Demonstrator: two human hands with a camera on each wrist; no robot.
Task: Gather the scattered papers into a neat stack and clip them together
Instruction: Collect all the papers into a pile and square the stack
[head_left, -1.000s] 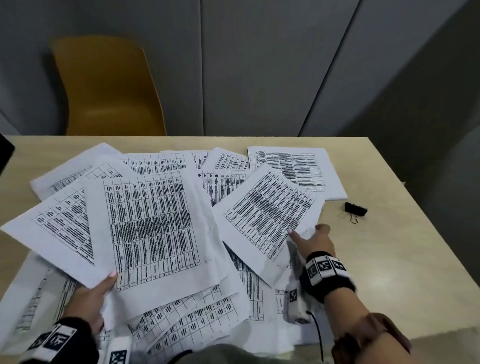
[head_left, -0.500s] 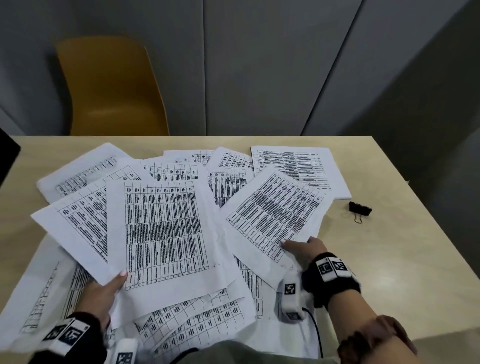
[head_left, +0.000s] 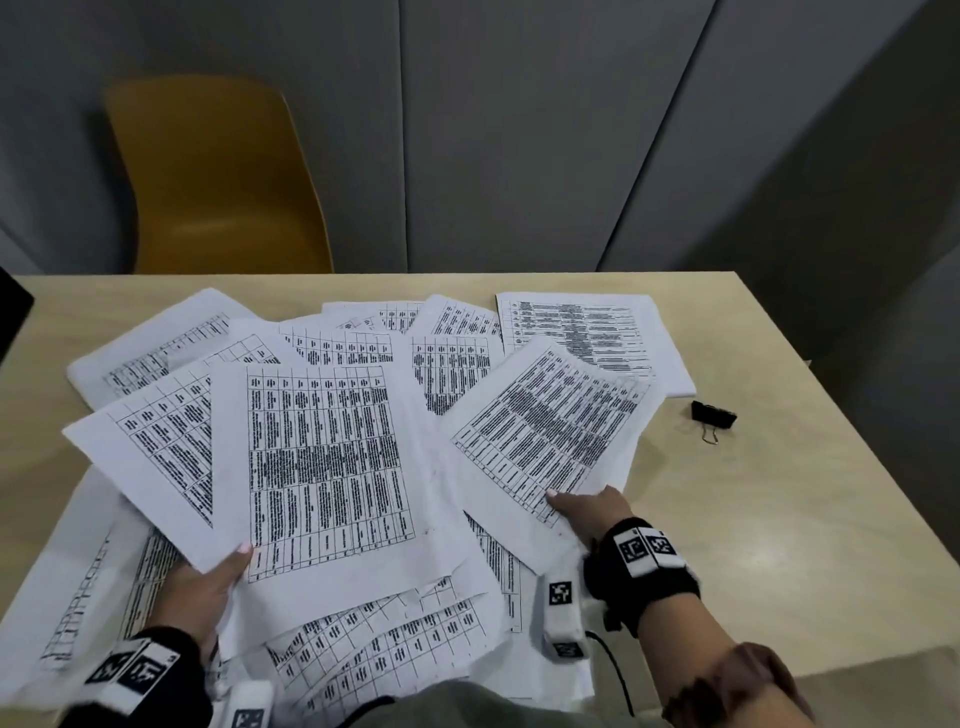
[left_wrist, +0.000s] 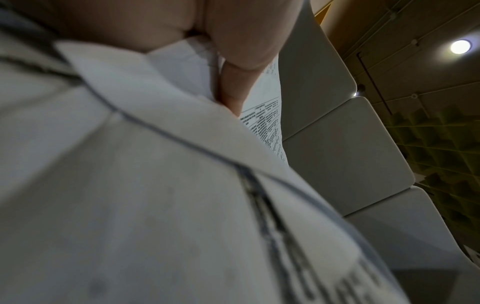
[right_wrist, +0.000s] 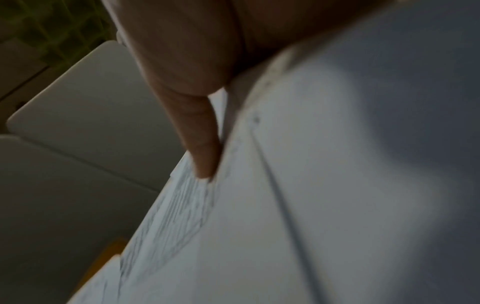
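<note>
White printed sheets (head_left: 452, 358) lie scattered and overlapping across the table. My left hand (head_left: 208, 582) grips a few fanned sheets (head_left: 322, 467) at their near corner, thumb on top, lifted off the pile. My right hand (head_left: 587, 506) pinches the near edge of an angled sheet (head_left: 550, 431) with the thumb on top. A black binder clip (head_left: 712, 415) lies on bare table to the right of the papers, apart from both hands. In the left wrist view the thumb (left_wrist: 233, 82) presses on paper (left_wrist: 155, 205). The right wrist view shows the thumb (right_wrist: 197, 133) on a blurred sheet (right_wrist: 311, 185).
The beige table (head_left: 779, 545) has bare surface on its right side, around the clip. A yellow chair (head_left: 218, 182) stands behind the far edge, against grey wall panels. A dark object (head_left: 13, 317) pokes in at the left edge.
My left hand has carried its fanned sheets a little to the right. My right hand has drawn back toward me and now pinches the angled sheet's near edge.
</note>
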